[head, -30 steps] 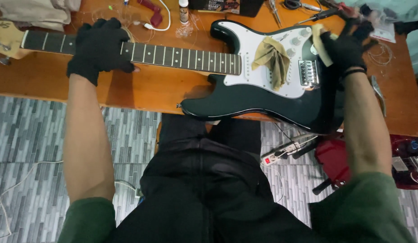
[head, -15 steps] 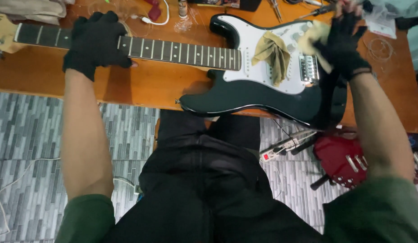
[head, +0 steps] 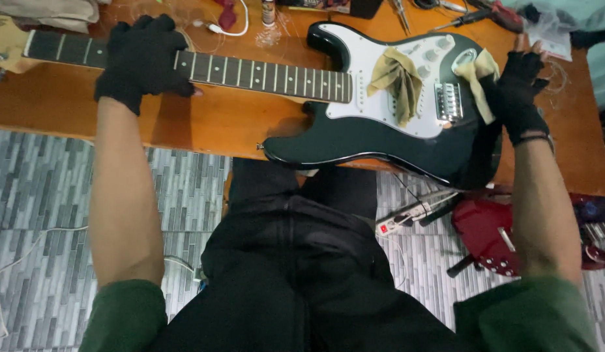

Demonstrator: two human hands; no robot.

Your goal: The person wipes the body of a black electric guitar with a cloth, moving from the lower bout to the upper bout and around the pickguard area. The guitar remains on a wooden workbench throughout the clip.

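Guitar (head: 381,140) under both hands

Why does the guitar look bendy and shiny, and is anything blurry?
Head view: the wide lens curves the guitar neck and table edge; light glints along the black guitar body; the gloved left hand casts a soft shadow on the wood; the gloved right hand and the cloth look a little soft.
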